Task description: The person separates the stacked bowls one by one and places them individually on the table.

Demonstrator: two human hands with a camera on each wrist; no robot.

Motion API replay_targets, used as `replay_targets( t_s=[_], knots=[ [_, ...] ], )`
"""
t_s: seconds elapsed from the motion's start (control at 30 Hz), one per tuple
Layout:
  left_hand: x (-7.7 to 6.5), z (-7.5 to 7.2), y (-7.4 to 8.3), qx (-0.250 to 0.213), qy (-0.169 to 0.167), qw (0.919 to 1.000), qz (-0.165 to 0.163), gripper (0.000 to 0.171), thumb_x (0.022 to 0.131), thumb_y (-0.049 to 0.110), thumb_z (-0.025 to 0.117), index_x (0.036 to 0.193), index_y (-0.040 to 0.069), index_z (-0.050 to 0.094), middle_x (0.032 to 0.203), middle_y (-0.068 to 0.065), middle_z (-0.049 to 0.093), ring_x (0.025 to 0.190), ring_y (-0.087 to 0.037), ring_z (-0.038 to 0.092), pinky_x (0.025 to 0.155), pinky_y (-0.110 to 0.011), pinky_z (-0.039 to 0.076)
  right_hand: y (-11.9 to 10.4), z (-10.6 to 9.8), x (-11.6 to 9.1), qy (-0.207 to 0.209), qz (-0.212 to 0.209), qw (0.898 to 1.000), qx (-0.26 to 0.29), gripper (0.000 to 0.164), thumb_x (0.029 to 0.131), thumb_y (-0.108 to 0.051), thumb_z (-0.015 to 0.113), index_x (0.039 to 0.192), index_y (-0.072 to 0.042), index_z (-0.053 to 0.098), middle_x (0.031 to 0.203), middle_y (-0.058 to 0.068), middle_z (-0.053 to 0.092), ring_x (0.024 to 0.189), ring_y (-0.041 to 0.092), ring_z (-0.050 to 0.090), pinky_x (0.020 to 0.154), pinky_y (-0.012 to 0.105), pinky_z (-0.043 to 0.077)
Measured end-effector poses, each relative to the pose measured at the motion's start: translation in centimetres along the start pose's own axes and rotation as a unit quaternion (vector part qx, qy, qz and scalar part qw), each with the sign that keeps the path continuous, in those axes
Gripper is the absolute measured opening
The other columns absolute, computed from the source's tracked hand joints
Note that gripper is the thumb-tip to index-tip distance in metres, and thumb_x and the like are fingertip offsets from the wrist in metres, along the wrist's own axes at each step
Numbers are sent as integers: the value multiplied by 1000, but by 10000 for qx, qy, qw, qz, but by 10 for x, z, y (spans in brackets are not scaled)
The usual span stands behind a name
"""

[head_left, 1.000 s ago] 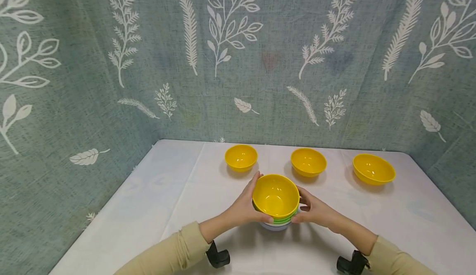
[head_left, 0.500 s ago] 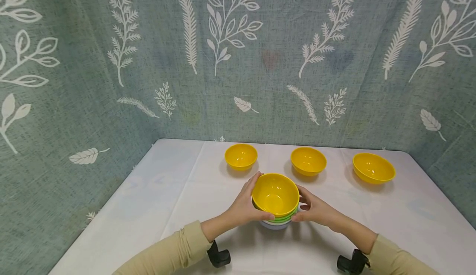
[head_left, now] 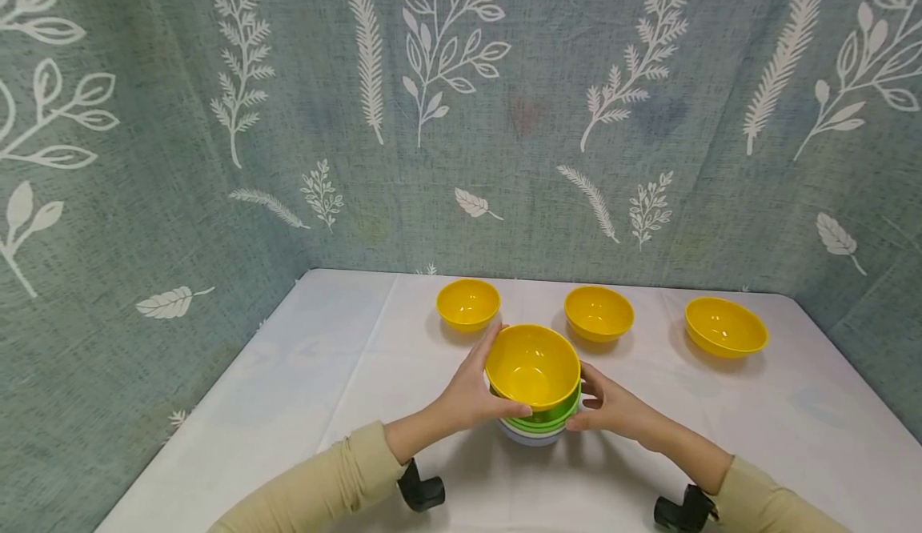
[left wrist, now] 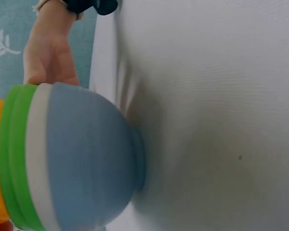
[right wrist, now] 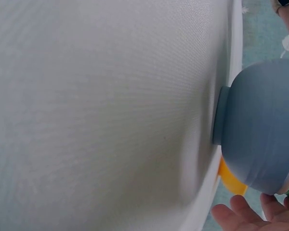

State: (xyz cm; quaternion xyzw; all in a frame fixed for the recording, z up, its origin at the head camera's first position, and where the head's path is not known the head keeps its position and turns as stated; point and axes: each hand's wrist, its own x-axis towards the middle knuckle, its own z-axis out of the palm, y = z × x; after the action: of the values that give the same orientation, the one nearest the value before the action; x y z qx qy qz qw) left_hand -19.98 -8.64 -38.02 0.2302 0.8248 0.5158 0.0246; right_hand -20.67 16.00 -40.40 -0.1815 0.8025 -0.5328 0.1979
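Note:
In the head view my left hand (head_left: 464, 393) grips a yellow bowl (head_left: 531, 365), thumb on its near side and fingers at its far left rim. The yellow bowl is raised and tilted above a nested stack, showing the inside of a green bowl (head_left: 558, 413) beneath. Green rims, a white bowl (left wrist: 37, 144) and a blue-grey bowl (left wrist: 91, 154) make up the stack, the lowest bowl's foot at the table. My right hand (head_left: 615, 405) holds the stack's right side, thumb in front and fingers curled behind.
Farther back stand three yellow bowls: one at left (head_left: 468, 306), one in the middle (head_left: 599, 314), one at right (head_left: 724, 327). They rest on a white-covered table (head_left: 346, 341). A leaf-patterned curtain (head_left: 504, 117) rises behind it and along the left.
My left hand has raised the yellow bowl slightly and away from the stack, so more of the green bowl shows. My right hand has stayed in place at the stack.

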Motion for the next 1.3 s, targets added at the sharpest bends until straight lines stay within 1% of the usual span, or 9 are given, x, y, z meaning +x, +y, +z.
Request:
replay_targets(
  t_s=[0.13, 0.23, 0.43, 0.53, 0.7, 0.83, 0.93, 1.1, 1.3],
  knots=[
    [0, -4, 5, 75, 29, 9999, 74, 109, 67, 39, 80, 148, 19, 10, 151, -3, 22, 136, -25, 24, 107, -53, 23, 0, 0, 0, -13, -31, 10000, 15, 95, 76, -27, 74, 145, -3, 14, 148, 20, 21, 129, 41, 31, 104, 53, 29],
    [1, -7, 8, 139, 129, 9998, 49, 109, 66, 41, 80, 148, 16, 12, 151, -3, 22, 136, -25, 25, 107, -53, 23, 1, 0, 0, -25, -39, 10000, 36, 95, 76, -28, 74, 145, -3, 14, 148, 20, 20, 128, 41, 31, 104, 53, 29],
    [3, -17, 13, 173, 397, 9990, -125, 111, 63, 38, 82, 147, 14, 14, 151, -8, 20, 135, -29, 25, 106, -54, 25, 3, 0, 1, -28, -102, 9999, 9, 95, 76, -28, 74, 145, -3, 14, 148, 21, 22, 127, 41, 32, 103, 52, 30],
    [5, -23, 14, 181, 521, 9982, -218, 111, 63, 37, 83, 147, 15, 15, 151, -9, 21, 135, -30, 26, 105, -55, 26, 4, 0, 0, -23, -156, 9999, -15, 95, 76, -27, 74, 145, -2, 14, 147, 22, 23, 127, 41, 33, 103, 51, 31],
    [7, -33, 15, 113, 743, 9966, -325, 111, 62, 34, 84, 147, 13, 15, 149, -11, 24, 131, -32, 31, 103, -52, 31, 5, -1, 0, -66, -338, 9994, -27, 94, 76, -24, 74, 144, 0, 14, 147, 24, 21, 126, 43, 33, 102, 53, 31],
    [10, -44, 13, -41, 956, 9952, -187, 111, 63, 27, 84, 147, 9, 14, 147, -11, 27, 126, -29, 37, 101, -46, 37, 4, -1, 0, -69, -415, 9991, -14, 94, 76, -23, 74, 144, 0, 14, 146, 25, 22, 126, 43, 33, 102, 53, 31],
    [11, -54, 13, -115, 1128, 9935, -118, 110, 64, 22, 84, 147, 9, 13, 147, -8, 27, 125, -27, 38, 100, -43, 39, 4, 0, -1, -73, -441, 9990, 17, 94, 76, -22, 74, 144, 0, 13, 146, 25, 21, 126, 44, 33, 102, 53, 31],
    [12, -69, 11, 57, 1338, 9908, -190, 112, 64, 23, 84, 147, 10, 10, 150, -7, 22, 128, -28, 35, 101, -43, 37, 4, -1, 0, -70, -443, 9990, 31, 95, 76, -21, 75, 144, 1, 13, 146, 26, 21, 126, 44, 33, 102, 54, 30],
    [12, -87, 7, 169, 1548, 9875, -258, 111, 66, 24, 82, 147, 6, 8, 150, -9, 19, 133, -28, 28, 106, -44, 30, 4, -1, 0, -101, -520, 9986, 8, 95, 76, -21, 74, 144, 2, 12, 145, 27, 21, 126, 45, 33, 101, 55, 30]
  ],
)
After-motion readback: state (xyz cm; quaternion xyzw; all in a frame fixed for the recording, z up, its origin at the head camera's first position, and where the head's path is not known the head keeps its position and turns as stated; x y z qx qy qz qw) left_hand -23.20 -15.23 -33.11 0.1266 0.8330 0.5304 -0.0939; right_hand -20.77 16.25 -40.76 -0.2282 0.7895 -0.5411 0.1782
